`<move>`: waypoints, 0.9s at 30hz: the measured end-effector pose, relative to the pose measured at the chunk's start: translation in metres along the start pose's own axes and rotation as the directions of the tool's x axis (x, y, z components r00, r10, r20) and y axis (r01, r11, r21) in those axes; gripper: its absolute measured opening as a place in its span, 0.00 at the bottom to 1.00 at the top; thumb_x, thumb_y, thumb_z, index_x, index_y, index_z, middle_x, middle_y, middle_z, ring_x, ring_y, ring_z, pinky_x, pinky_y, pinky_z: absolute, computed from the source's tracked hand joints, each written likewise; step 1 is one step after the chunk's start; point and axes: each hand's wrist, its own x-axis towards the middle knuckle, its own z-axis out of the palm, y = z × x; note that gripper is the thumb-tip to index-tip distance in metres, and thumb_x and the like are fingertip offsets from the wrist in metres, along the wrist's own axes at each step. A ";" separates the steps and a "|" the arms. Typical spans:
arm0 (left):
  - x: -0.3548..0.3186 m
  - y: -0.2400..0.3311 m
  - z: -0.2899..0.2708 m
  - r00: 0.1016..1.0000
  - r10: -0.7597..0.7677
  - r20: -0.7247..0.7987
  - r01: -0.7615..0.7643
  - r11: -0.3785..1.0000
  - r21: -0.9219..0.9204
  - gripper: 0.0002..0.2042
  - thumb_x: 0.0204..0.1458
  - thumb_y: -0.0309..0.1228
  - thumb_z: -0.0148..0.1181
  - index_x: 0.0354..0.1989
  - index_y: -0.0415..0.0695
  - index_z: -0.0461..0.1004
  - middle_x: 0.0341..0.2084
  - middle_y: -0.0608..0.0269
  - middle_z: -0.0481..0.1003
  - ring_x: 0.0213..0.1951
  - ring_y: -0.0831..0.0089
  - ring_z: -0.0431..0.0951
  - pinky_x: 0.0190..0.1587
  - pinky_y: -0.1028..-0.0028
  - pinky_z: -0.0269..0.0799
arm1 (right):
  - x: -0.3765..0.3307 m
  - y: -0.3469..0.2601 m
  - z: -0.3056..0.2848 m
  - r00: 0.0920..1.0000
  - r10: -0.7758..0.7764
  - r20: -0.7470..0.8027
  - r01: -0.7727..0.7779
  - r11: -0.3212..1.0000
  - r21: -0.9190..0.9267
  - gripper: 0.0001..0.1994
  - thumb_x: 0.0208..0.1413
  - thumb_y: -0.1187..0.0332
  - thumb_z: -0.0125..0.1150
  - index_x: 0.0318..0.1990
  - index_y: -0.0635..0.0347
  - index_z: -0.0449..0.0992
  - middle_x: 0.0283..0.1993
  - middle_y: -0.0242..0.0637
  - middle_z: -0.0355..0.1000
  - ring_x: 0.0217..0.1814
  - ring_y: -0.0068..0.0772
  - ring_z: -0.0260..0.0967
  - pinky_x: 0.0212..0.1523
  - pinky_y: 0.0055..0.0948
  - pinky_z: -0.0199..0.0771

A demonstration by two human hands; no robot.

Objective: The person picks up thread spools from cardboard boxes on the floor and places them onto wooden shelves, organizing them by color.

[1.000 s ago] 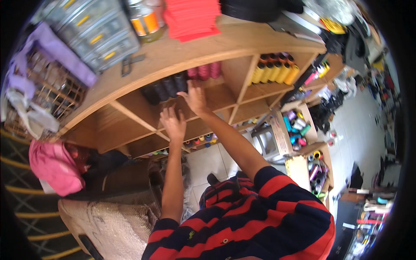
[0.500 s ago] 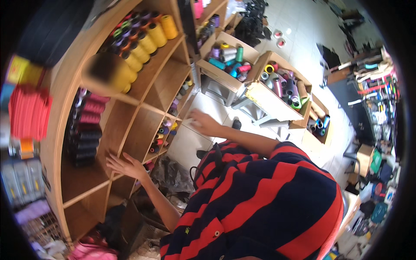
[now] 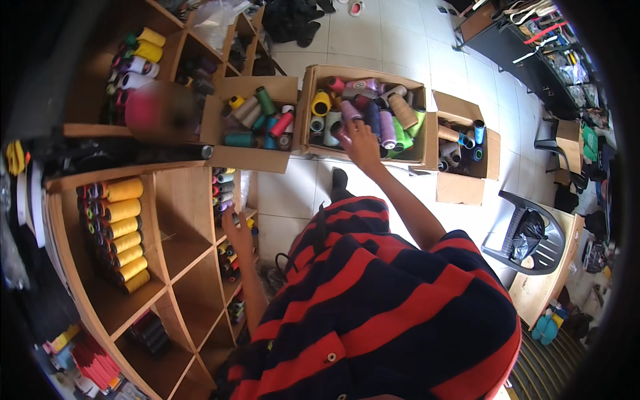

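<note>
A person's right hand (image 3: 362, 148) reaches over the middle cardboard box (image 3: 308, 107), fingers bent down against smooth, wound thread spools; whether they grip one cannot be told. In this open-flapped box, tapered cylinders lie jumbled, among them a ribbed-looking tan spool (image 3: 402, 111). The left hand (image 3: 238, 235), fingers loosely parted, is beside a pale wooden shelf (image 3: 183, 223) on the left, where glossy yellow spools (image 3: 125, 227) lie stacked. Glazed square floor tiles (image 3: 287, 230) stretch beyond.
</note>
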 end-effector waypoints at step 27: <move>0.256 -0.058 0.134 0.939 -0.028 0.343 -0.134 0.888 0.439 0.40 0.39 0.52 0.68 0.60 0.44 0.62 0.57 0.38 0.60 0.59 0.39 0.58 0.61 0.48 0.54 | 0.100 -0.018 -0.003 0.877 0.481 0.013 -0.481 0.876 0.043 0.29 0.51 0.54 0.63 0.55 0.62 0.66 0.48 0.53 0.69 0.47 0.56 0.70 0.46 0.46 0.72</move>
